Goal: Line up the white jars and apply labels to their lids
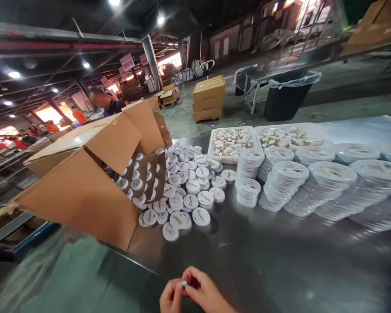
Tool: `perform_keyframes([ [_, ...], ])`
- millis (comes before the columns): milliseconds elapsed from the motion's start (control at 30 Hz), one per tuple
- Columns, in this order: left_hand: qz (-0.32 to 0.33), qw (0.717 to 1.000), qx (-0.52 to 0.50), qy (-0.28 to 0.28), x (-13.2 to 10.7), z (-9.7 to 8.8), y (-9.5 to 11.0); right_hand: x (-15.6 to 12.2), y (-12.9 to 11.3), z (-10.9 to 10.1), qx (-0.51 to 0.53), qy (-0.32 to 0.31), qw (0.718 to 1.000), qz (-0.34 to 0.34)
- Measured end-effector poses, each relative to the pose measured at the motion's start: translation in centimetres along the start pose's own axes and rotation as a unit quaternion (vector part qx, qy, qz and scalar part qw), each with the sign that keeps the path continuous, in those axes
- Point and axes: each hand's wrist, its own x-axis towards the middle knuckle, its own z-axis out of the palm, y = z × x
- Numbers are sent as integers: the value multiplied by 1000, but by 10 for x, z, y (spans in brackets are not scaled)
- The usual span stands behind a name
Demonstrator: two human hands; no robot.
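At the bottom middle, over the near edge of the metal table, my left hand (171, 297) and my right hand (204, 292) meet with fingertips pinched together. Between the fingertips shows a small pale bluish piece (184, 283), too small to name. Beyond the hands lies a pile of round white lidded containers (191, 202) with dark lettering on their tops. Some of these containers spill from a tilted cardboard box (84, 195) on the left, along with brown cardboard dividers (150, 176).
Stacks of clear plastic-wrapped discs (289, 187) line the right side of the metal table (247, 261). Behind them stand white baskets (233, 159) of small white-and-gold items. A black bin (288, 102) and stacked cartons (208, 99) are on the floor. Another person (112, 105) is behind the box.
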Motion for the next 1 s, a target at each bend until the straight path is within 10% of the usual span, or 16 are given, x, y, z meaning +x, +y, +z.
perform_keyframes([
  [267, -21, 994, -73, -83, -13, -36, 21, -11, -4, 27, -73, 61, 995, -35],
  [633, -12, 989, -17, -146, 5, -56, -21, -15, 25, 56, -165, 135, 977, -6],
  [1000, -102, 983, 150, -32, 92, -122, -119, -80, 83, -45, -226, 265, 930, 115],
])
